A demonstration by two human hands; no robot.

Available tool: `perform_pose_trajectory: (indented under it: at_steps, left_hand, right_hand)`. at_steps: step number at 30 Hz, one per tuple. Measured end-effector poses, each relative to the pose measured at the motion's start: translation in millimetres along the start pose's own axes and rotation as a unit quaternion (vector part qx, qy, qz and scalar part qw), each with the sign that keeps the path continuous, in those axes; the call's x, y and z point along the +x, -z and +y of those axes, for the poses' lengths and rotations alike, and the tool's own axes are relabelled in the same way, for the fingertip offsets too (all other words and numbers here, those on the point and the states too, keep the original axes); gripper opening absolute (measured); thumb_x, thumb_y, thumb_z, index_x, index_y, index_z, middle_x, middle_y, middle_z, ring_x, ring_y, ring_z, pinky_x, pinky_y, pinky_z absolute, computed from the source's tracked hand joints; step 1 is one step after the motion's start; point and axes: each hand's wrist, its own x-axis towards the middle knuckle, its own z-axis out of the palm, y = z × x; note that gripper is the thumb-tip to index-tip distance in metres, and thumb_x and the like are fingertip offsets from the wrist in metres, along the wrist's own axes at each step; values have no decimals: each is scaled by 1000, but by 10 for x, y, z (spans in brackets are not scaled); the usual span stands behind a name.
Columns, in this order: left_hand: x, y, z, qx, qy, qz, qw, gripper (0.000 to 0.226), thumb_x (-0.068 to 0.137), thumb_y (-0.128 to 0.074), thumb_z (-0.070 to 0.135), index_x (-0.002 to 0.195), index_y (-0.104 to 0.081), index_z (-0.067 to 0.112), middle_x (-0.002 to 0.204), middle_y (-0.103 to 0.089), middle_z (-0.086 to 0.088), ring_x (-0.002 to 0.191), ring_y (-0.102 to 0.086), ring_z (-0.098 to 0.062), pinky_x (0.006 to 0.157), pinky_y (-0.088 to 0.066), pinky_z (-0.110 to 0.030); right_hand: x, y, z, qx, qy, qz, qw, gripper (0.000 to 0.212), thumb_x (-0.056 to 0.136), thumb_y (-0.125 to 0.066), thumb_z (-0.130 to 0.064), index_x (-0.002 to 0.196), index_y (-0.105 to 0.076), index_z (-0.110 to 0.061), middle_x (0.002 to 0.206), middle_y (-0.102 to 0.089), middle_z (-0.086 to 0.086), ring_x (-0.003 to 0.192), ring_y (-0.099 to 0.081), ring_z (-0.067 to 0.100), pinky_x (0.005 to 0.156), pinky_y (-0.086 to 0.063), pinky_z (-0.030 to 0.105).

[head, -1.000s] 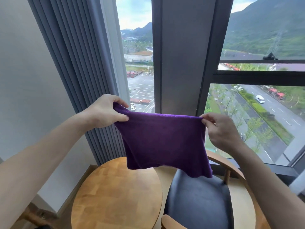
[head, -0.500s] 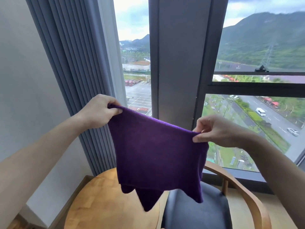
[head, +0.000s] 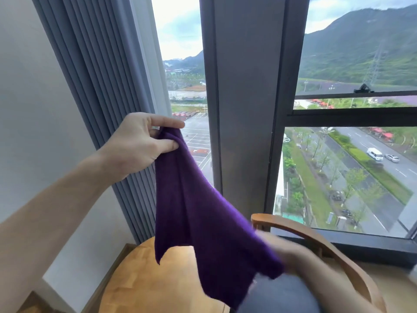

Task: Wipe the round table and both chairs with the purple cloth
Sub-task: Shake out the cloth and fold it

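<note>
My left hand (head: 137, 143) pinched the purple cloth (head: 203, 218) aloft; my blurred right hand (head: 291, 251) met its lower edge, grip unclear. Round table (head: 144, 281) and chair (head: 316, 240) looked unwiped.

Round wooden table (head: 140, 288) at about 7 o'clock in the view, pale honey-coloured top of jointed planks, its far edge curving near the foot of the grey curtain. Partly hidden at 5 o'clock from its centre by hanging purple fabric; no object seen lying on the visible part of the top. Just beside it, at 3 o'clock from the table, a chair (head: 316, 240) with a curved wooden back rail and a dark grey padded seat, rail running toward the window sill. Strip of wooden floor (head: 38, 303) at the 8 o'clock corner, meeting the pale wall. Contact between table and chair not discernible.
</note>
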Motion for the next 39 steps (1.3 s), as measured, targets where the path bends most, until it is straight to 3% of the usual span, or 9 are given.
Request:
perform_pose_trajectory:
  at_steps: [4, 12, 16, 19, 24, 27, 32, 36, 39]
  left_hand:
    - [-55, -51, -181, 27, 26, -11, 999, 39, 88, -76, -4, 113, -77, 27, 96, -81, 0, 92, -77, -15, 85, -61, -24]
    - [-101, 389, -566, 189, 30, 41, 981, 39, 85, -77, -2, 115, -78, 22, 110, -70, 8, 101, -70, -16, 95, -56, -33]
    - [-165, 505, -756, 308, 36, 54, 949, 40, 86, -75, -2, 121, -75, 16, 105, -60, 5, 108, -63, -25, 100, -51, -38]
    - [-216, 600, -856, 330, 71, 78, 938, 34, 86, -74, -1, 116, -75, 17, 101, -54, 5, 104, -60, -26, 92, -50, -40]
    - [-257, 683, -822, 270, 86, 77, 956, 26, 83, -79, 4, 94, -76, 27, 86, -62, 12, 77, -64, -8, 69, -46, -27]
    - [-237, 673, -794, 186, 99, 61, 976, 34, 88, -63, 0, 93, -77, 30, 87, -72, 11, 84, -69, -6, 80, -53, -30]
    - [-156, 580, -872, 346, 32, 99, 932, 14, 95, -69, 19, 82, -70, 16, 105, -54, 3, 87, -55, -19, 80, -42, -34]
    - [-199, 417, -755, 90, 201, 55, 974, 22, 78, -53, 32, 70, -53, 11, 72, -53, -5, 67, -50, -24, 67, -41, -37]
    - [-263, 163, -727, -140, 319, 37, 936, 15, 84, -51, 23, 70, -54, 17, 67, -50, -5, 55, -50, -20, 56, -41, -33]
  right_hand:
    - [181, -470, 43, 50, 13, -87, 995, 19, 91, -68, -13, 74, -63, -14, 62, -49, 1, 57, -41, 12, 57, -29, 27]
    - [153, -20, -658, -152, 200, 263, 932, 18, 90, -70, -20, 75, -80, -18, 68, -74, -3, 62, -64, 4, 62, -50, 26]
    - [38, 303, -981, 96, 260, 210, 938, 17, 95, -69, -22, 82, -80, -21, 104, -79, 1, 109, -70, 20, 98, -50, 34]
    - [-99, 485, -1126, 239, 304, 127, 914, 17, 95, -62, -25, 87, -76, -20, 113, -75, 10, 113, -68, 32, 107, -43, 54]
    - [-214, 631, -1227, 218, 376, 103, 895, 33, 87, -68, -10, 120, -70, -10, 121, -71, 8, 109, -68, 26, 92, -56, 48]
    - [-244, 615, -1291, 133, 406, 215, 878, 25, 89, -69, 4, 110, -71, -9, 109, -74, 1, 96, -73, 25, 73, -61, 39]
    - [-249, 652, -1318, -14, 392, 348, 851, 9, 98, -64, -5, 94, -65, -12, 78, -73, -7, 59, -71, 13, 51, -58, 29]
    - [-157, 689, -1234, -80, 290, 366, 881, 10, 96, -63, -6, 89, -64, -13, 75, -71, 5, 61, -65, 19, 50, -53, 33]
    - [-117, 580, -1214, 2, 208, 342, 916, 13, 93, -67, -4, 84, -67, -12, 75, -66, 4, 56, -58, 12, 43, -42, 23]
